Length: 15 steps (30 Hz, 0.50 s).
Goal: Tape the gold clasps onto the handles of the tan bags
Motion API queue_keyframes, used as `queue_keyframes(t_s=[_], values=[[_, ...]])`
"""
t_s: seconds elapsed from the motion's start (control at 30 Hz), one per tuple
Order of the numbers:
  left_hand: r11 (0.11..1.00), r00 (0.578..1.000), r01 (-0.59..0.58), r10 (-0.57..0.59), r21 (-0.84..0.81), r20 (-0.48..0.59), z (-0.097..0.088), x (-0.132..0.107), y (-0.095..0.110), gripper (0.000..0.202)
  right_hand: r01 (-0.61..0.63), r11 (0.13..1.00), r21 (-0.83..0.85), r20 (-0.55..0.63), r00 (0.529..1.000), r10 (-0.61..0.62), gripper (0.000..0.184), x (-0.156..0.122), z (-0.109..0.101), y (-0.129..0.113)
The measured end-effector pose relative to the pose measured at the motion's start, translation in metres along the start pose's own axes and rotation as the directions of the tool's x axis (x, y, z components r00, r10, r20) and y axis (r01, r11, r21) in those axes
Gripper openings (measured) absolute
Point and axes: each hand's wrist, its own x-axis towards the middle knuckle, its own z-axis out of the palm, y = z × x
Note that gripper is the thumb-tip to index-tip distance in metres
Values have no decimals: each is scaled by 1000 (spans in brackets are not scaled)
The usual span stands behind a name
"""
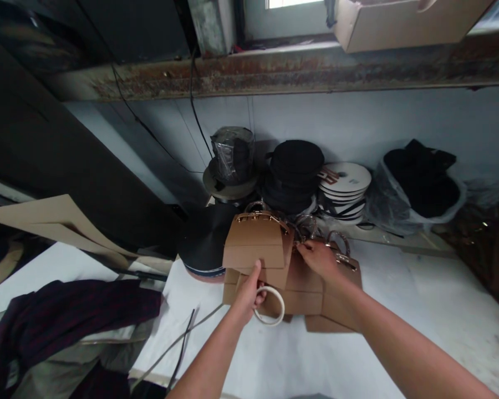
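Note:
My left hand point(246, 295) is closed on the lower edge of a brown handbag point(253, 244), thumb on top. A pale ring, which looks like a roll of tape point(281, 310), hangs at the fingers of that hand. The bag has gold-coloured metal fittings along its upper edge and a curved handle behind. To its right, my right hand point(319, 258) reaches over more brown bags point(303, 302) with its fingers pinched near the metal fittings. What those fingertips hold is too small to make out. Another brown bag point(351, 282) with a ring-shaped handle lies under my right forearm.
Along the wall stand black rolls of webbing point(297, 160), white reels point(347, 180) and a plastic bag point(382, 202) of black material. A wide black roll point(205, 235) lies left of the bags. Dark cloth point(79, 310) and brown cardboard point(54, 221) are at the left.

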Motion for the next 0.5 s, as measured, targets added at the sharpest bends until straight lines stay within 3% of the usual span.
queue_keyframes(t_s=[0.13, 0.27, 0.4, 0.5], values=[[999, 999, -8, 6, -53, -42, 2, 3, 6, 71, -64, 959, 275, 8, 998, 64, 53, -17, 5, -9], [995, 987, -67, 56, -69, -151, 3, -6, -8, 70, -144, 751, 645, 169, 985, 44, 54, -35, 24, -25], [997, 991, -38, 28, -72, -130, -7, -29, -61, 71, -99, 730, 676, 192, 980, -45, 49, -64, 48, -12], [997, 989, 37, -46, -65, -140, -15, -45, -118, 73, -70, 798, 598, 290, 948, -133, 42, -97, 64, 17]])
